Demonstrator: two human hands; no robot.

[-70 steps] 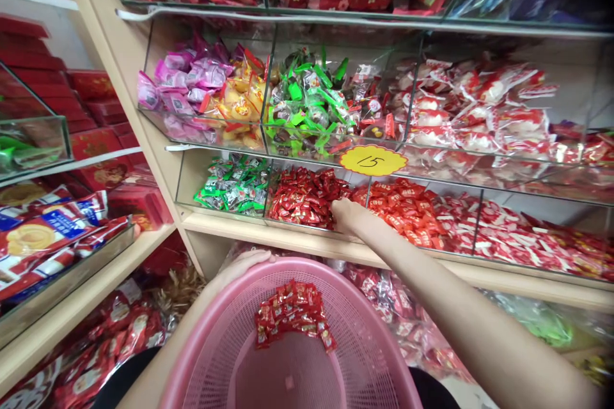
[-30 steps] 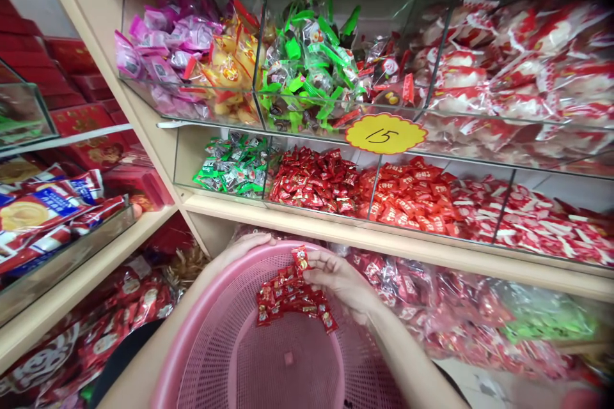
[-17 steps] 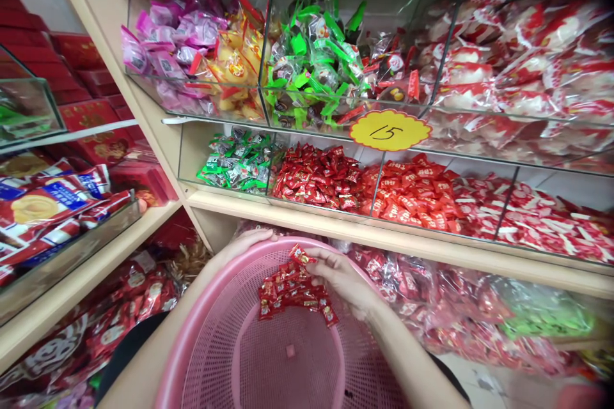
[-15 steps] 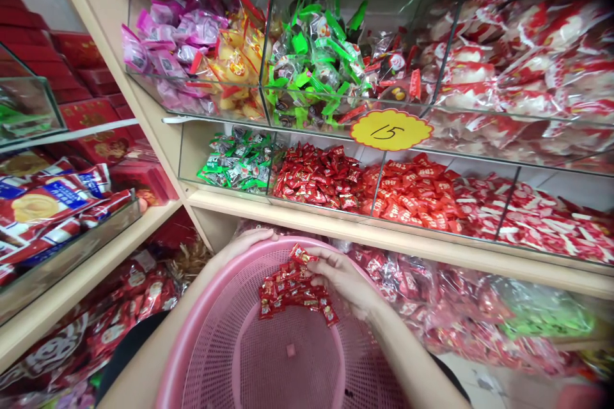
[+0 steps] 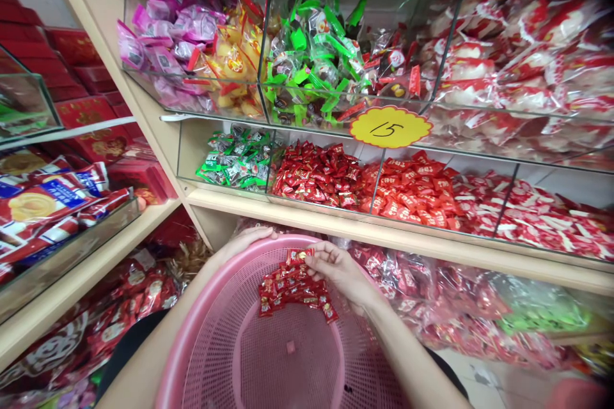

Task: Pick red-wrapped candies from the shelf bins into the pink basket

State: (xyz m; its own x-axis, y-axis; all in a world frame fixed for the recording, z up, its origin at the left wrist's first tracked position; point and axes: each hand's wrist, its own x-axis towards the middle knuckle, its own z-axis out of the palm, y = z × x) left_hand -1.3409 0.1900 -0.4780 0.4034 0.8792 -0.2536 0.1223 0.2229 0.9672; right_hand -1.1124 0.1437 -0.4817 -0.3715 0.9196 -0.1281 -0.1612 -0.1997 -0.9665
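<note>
A pink plastic mesh basket [image 5: 167, 358] stands in front of me, tilted so that I look down into it. My left hand [image 5: 247, 241] grips the far left part of its rim, partly hidden behind the edge. Between the thumb and fingers of my right hand [image 5: 338, 268] is a small red-wrapped candy [image 5: 298, 255], held over the far inner wall. Just below it, a heap of the same red candies [image 5: 292, 294] lies against that wall, apart from the candy in my fingers as far as I can see.
Behind the basket runs a wooden shelf edge [image 5: 316, 222]. Above it, glass bins hold red candies [image 5: 316, 176], orange-red packets [image 5: 417, 192] and green-wrapped sweets [image 5: 235, 160]. A yellow price tag [image 5: 391, 127] reads 15. Bagged sweets [image 5: 407, 281] fill the lower right.
The candy in my right hand has turned from slanted to nearly level and shifted slightly down and left. My left hand stays on the rim.
</note>
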